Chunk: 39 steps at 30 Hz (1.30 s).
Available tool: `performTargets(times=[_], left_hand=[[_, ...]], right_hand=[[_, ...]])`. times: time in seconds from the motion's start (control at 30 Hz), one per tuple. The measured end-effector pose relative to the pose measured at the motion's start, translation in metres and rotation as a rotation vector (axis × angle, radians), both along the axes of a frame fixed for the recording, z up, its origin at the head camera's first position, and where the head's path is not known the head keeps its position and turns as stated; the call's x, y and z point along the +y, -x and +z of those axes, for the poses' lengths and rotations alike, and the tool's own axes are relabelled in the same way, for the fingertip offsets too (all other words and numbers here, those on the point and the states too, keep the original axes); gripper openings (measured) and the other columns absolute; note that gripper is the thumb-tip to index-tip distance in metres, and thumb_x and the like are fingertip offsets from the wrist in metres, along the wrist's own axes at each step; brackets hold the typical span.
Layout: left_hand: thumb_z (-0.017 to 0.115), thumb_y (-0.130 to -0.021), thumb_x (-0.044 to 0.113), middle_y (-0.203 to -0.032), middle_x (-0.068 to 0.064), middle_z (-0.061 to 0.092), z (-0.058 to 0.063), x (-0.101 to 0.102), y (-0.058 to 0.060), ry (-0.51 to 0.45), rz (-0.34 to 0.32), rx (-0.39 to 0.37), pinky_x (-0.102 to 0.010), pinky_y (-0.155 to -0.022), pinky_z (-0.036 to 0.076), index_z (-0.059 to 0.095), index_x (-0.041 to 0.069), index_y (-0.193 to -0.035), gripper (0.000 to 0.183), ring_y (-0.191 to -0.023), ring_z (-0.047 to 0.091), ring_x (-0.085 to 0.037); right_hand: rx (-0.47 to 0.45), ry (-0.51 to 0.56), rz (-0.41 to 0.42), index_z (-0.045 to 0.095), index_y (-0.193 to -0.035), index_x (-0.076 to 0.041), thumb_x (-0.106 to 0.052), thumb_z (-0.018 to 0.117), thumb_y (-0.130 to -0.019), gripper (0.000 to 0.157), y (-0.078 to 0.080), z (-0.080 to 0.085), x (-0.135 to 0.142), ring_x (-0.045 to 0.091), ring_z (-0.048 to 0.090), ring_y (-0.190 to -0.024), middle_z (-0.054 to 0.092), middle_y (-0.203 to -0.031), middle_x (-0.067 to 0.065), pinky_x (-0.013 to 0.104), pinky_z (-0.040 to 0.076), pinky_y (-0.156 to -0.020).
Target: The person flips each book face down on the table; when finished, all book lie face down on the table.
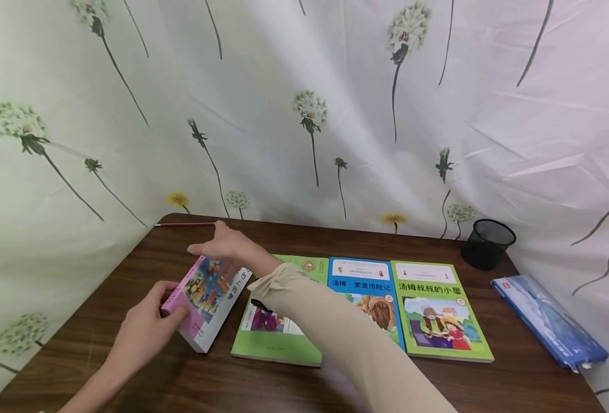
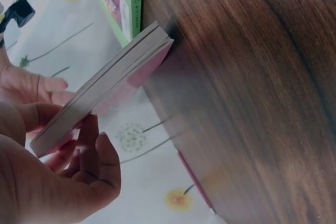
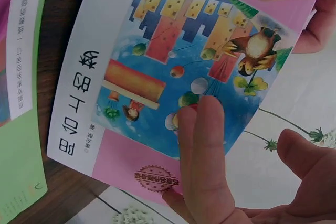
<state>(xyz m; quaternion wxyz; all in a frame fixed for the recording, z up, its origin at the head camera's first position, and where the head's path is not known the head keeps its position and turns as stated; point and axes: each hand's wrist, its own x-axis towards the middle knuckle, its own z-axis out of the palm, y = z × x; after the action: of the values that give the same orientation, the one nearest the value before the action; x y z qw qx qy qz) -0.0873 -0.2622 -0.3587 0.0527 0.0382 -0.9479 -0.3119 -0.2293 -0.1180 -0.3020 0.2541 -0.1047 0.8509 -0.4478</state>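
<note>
My left hand [image 1: 147,321] grips a pink-and-white picture-covered book [image 1: 214,295] by its left edge, thumb on the cover and fingers beneath. The book is tilted, one long side raised; its page edges [image 2: 113,74] face the left wrist view. Over the book's far end reaches my right hand [image 1: 227,241], with its fingers extended. In the right wrist view two straight fingers [image 3: 207,150] overlap the cover, and another fingertip shows at the book's edge. Right beside it lies a green book [image 1: 278,347], partly hidden by my right forearm.
A blue book [image 1: 369,287] and another green book [image 1: 444,321] continue the row to the right. Beyond them are a black mesh pen cup [image 1: 487,246] and a blue-and-white packet [image 1: 549,321]. A thin red pencil [image 1: 186,224] lies along the back edge, before a dandelion-printed curtain [image 1: 263,143].
</note>
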Motion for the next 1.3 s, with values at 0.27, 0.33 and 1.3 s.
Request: performTargets(times=[0.27, 0.33, 1.3], left_hand=[[0.062, -0.096, 0.025, -0.104, -0.016, 0.069, 0.005, 0.007, -0.002, 0.034, -0.011, -0.021, -0.031, -0.056, 0.043, 0.048, 0.005, -0.134, 0.046, -0.075, 0.059, -0.018], [0.062, -0.095, 0.023, -0.107, -0.017, 0.07, 0.005, 0.01, -0.002, 0.044, -0.021, -0.017, -0.031, -0.056, 0.043, 0.048, 0.005, -0.133, 0.045, -0.074, 0.059, -0.017], [0.063, -0.095, 0.023, -0.114, -0.014, 0.071, 0.007, 0.025, -0.008, 0.06, -0.085, -0.025, -0.029, -0.054, 0.044, 0.051, 0.01, -0.131, 0.04, -0.077, 0.064, -0.013]], right_hand=[[0.098, -0.078, -0.059, 0.016, -0.161, -0.029, -0.047, 0.075, -0.086, 0.098, 0.002, 0.0, 0.002, 0.029, 0.07, -0.096, 0.056, -0.142, 0.014, 0.039, 0.06, -0.075], [0.133, -0.104, -0.077, 0.016, -0.161, -0.028, -0.048, 0.075, -0.085, 0.098, 0.002, -0.001, 0.003, 0.027, 0.069, -0.099, 0.058, -0.139, 0.012, 0.038, 0.059, -0.08], [0.208, -0.118, -0.206, 0.013, -0.16, -0.026, -0.017, 0.077, -0.081, 0.103, 0.01, -0.01, 0.007, 0.036, 0.058, -0.109, 0.047, -0.138, 0.02, 0.036, 0.059, -0.048]])
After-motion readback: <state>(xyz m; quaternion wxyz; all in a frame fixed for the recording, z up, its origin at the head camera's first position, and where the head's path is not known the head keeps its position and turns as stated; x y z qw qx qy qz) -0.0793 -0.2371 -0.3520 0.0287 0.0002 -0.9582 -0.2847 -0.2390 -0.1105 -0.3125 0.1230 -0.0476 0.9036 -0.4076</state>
